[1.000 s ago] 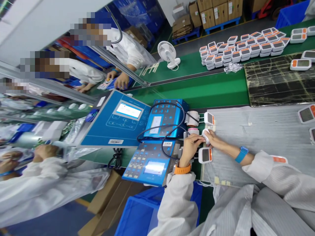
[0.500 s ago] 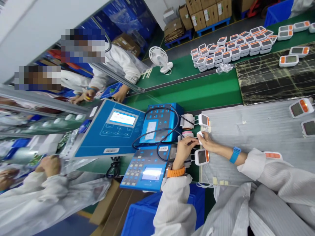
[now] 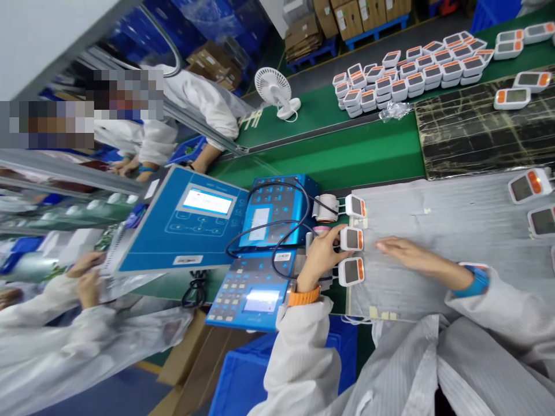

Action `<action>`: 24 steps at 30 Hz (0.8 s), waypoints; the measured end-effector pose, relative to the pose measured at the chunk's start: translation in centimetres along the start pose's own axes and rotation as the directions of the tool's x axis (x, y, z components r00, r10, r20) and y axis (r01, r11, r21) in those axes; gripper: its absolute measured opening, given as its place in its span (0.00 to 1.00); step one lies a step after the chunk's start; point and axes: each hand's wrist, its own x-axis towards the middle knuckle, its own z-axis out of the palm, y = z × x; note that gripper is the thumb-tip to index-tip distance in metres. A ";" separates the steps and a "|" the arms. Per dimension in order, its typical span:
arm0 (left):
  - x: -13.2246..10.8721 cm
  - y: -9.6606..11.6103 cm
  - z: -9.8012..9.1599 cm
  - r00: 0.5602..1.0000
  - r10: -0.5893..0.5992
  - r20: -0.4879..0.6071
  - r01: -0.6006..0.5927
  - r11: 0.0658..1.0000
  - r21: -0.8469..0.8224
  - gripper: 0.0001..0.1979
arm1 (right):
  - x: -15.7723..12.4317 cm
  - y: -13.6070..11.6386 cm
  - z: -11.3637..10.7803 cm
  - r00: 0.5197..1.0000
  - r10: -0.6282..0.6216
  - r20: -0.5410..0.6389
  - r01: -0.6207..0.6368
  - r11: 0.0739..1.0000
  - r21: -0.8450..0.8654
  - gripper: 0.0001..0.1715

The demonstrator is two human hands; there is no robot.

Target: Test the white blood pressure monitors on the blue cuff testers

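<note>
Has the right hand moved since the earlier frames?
Yes, the right hand has drawn back from the white unit, now over the sheet.

Bright even light, faint shadows; edges bent by wide-angle distortion; white device sharp.

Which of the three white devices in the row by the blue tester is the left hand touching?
The middle white device: the left hand touches it, while the upper white device and lower white device on either side have no hand on them.

Green bench: grey sheet under right hand; two white devices on sheet, beyond it.
</note>
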 end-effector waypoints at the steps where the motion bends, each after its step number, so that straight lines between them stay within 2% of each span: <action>1: -0.2 0.3 -0.2 1.000 -0.019 0.018 0.019 1.000 0.025 0.36 | -1.9 -0.2 -1.1 1.000 0.029 -0.004 -0.029 1.000 -0.002 0.36; 3: -0.9 1.1 -0.8 0.998 -0.067 0.019 0.064 0.991 0.115 0.38 | -6.3 -0.8 -3.2 0.994 0.111 0.012 -0.111 0.994 0.003 0.33; 5: -1.9 2.1 -1.3 0.992 -0.101 -0.073 0.117 0.959 0.257 0.40 | -10.9 -1.5 -5.5 0.983 0.184 0.001 -0.184 0.982 -0.051 0.31; 6: -2.5 2.7 -1.4 0.984 -0.084 -0.159 0.132 0.937 0.322 0.41 | -13.2 -1.8 -6.9 0.975 0.216 -0.052 -0.221 0.970 -0.098 0.30; 8: -3.2 4.4 -1.1 0.951 -0.005 -0.309 0.117 0.930 0.347 0.40 | -17.3 -2.1 -10.3 0.930 0.234 -0.285 -0.303 0.926 -0.226 0.27; 9: -3.3 5.7 -0.6 0.935 0.051 -0.350 0.065 0.948 0.312 0.38 | -19.1 -2.1 -12.4 0.873 0.196 -0.446 -0.352 0.887 -0.299 0.26; 11: -2.5 9.3 1.0 0.917 0.172 -0.361 -0.114 0.978 0.177 0.30 | -21.5 -1.7 -17.2 0.702 0.012 -0.712 -0.469 0.760 -0.450 0.24; 12: -1.6 11.4 2.2 0.911 0.238 -0.338 -0.217 0.971 0.097 0.25 | -22.1 -1.3 -19.7 0.629 -0.098 -0.771 -0.531 0.670 -0.519 0.22; 13: -0.3 13.7 3.5 0.905 0.298 -0.303 -0.305 0.952 0.025 0.21 | -22.1 -0.8 -22.2 0.609 -0.171 -0.775 -0.576 0.576 -0.580 0.21; 14: 1.3 16.1 4.9 0.900 0.351 -0.259 -0.371 0.928 -0.033 0.19 | -21.7 -0.2 -24.5 0.631 -0.210 -0.747 -0.588 0.498 -0.637 0.20; 15: 3.3 18.4 6.5 0.894 0.393 -0.213 -0.417 0.905 -0.082 0.17 | -20.9 0.3 -26.5 0.677 -0.231 -0.699 -0.572 0.432 -0.697 0.19; 17: 7.7 22.9 9.6 0.885 0.443 -0.143 -0.463 0.870 -0.170 0.17 | -18.9 1.4 -29.7 0.802 -0.228 -0.552 -0.463 0.346 -0.816 0.18; 19: 12.1 26.8 12.6 0.878 0.466 -0.109 -0.476 0.829 -0.293 0.22 | -16.9 2.4 -31.6 0.902 -0.195 -0.386 -0.320 0.299 -0.899 0.18; 21: 15.8 29.9 15.4 0.888 0.451 -0.090 -0.444 0.788 -0.426 0.33 | -15.7 3.2 -32.8 0.947 -0.150 -0.283 -0.237 0.267 -0.934 0.15; 22: 17.3 31.2 16.5 0.896 0.437 -0.086 -0.420 0.765 -0.488 0.40 | -15.4 3.6 -33.1 0.954 -0.132 -0.270 -0.232 0.251 -0.940 0.14; 24: 19.5 32.8 18.5 0.901 0.424 -0.095 -0.397 0.714 -0.577 0.47 | -15.5 4.3 -33.5 0.948 -0.120 -0.294 -0.263 0.222 -0.939 0.11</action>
